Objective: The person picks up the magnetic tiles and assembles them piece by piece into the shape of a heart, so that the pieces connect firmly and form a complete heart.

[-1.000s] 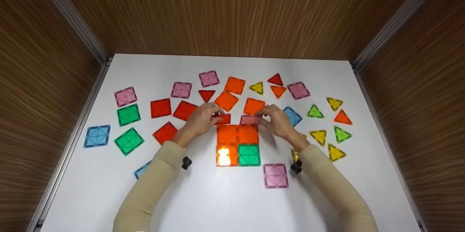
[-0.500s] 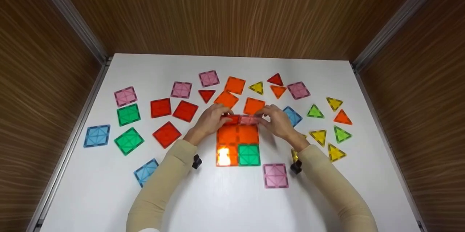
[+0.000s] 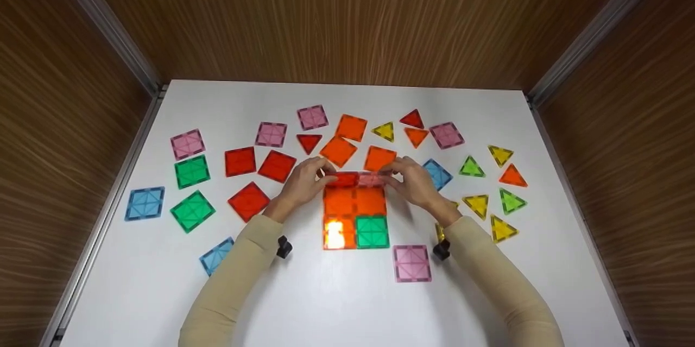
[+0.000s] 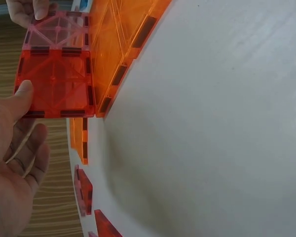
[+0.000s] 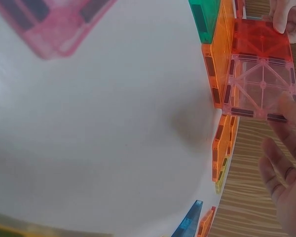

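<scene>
A red square magnetic tile (image 4: 56, 81) and a pink square magnetic tile (image 5: 261, 86) stand upright side by side, edges meeting. They rise along the far edge of a flat block of four tiles: orange tiles (image 3: 340, 201) and one green tile (image 3: 372, 232). My left hand (image 3: 307, 181) pinches the red tile at its outer upper corner, thumb on the near face. With thumb and fingers, my right hand (image 3: 415, 181) pinches the pink tile at its outer upper corner.
Loose square tiles lie left and behind, including a red tile (image 3: 250, 201), a green tile (image 3: 193, 211) and an orange tile (image 3: 380, 158). Several triangles, such as a yellow triangle (image 3: 475, 205), lie right. A pink tile (image 3: 412, 263) lies near the front. Wooden panels (image 3: 347, 21) enclose the table.
My left hand brought the red tile rightward against the pink one, then slid its grip left to the outer edge. The right hand stayed in place holding the pink tile.
</scene>
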{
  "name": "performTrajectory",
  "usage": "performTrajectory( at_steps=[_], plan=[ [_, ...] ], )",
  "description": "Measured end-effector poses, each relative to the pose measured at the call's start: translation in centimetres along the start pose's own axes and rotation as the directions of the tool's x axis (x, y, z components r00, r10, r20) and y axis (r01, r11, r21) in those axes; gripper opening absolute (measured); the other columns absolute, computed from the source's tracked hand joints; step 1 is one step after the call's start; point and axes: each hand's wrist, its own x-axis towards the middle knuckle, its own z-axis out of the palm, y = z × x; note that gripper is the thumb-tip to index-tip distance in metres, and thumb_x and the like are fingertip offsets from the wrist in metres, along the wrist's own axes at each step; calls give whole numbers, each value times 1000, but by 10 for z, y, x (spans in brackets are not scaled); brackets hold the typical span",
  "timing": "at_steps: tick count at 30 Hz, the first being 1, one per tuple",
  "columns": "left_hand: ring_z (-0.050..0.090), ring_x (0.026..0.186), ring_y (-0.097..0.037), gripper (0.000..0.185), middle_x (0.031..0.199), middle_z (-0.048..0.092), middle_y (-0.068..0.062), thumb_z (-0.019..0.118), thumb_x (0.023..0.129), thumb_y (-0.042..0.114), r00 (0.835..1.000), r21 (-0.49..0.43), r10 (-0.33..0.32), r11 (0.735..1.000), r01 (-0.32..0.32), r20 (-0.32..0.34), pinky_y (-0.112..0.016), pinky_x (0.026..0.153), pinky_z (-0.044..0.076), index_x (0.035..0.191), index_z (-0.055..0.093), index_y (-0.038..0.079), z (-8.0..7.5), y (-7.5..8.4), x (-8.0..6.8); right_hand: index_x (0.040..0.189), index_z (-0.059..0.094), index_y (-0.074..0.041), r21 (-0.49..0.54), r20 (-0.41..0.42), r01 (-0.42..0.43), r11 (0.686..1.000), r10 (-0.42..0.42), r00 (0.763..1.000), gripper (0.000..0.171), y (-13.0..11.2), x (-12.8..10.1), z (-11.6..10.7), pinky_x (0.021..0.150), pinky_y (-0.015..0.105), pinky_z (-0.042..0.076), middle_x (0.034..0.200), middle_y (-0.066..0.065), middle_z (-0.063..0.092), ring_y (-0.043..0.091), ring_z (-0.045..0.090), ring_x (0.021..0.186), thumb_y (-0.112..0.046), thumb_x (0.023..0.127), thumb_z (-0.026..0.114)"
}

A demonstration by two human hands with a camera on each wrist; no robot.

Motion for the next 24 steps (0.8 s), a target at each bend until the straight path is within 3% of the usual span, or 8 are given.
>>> performTrajectory(
  at_steps=[12, 16, 24],
  plan=[
    [67, 90, -29, 17, 97, 72, -11, 79, 94, 22, 997, -38, -65, 997, 63, -40, -34, 81, 57, 103, 75, 7, 2, -4, -7, 118, 76, -5, 2, -53, 19, 1000, -19, 998, 27, 1, -8, 0, 78, 46, 59, 106, 12, 77, 33, 66, 93, -21, 97, 77],
    [66, 89, -25, 18, 97, 73, -10, 78, 95, 24, 996, -50, -76, 996, 74, -42, -30, 79, 54, 103, 76, 8, 3, -5, -7, 121, 75, -4, 44, -59, -9, 999, 12, 998, 31, -3, -31, -12, 82, 50, 60, 106, 14, 75, 33, 67, 95, -22, 97, 78],
    [66, 89, -24, 19, 98, 73, -10, 76, 96, 25, 996, -54, -76, 996, 74, -50, -28, 78, 55, 104, 76, 8, 4, -8, -6, 127, 73, -8, 60, 115, -85, 995, 78, 990, 41, -18, -97, -33, 88, 51, 60, 115, 12, 75, 33, 68, 104, -31, 94, 81]
  ],
)
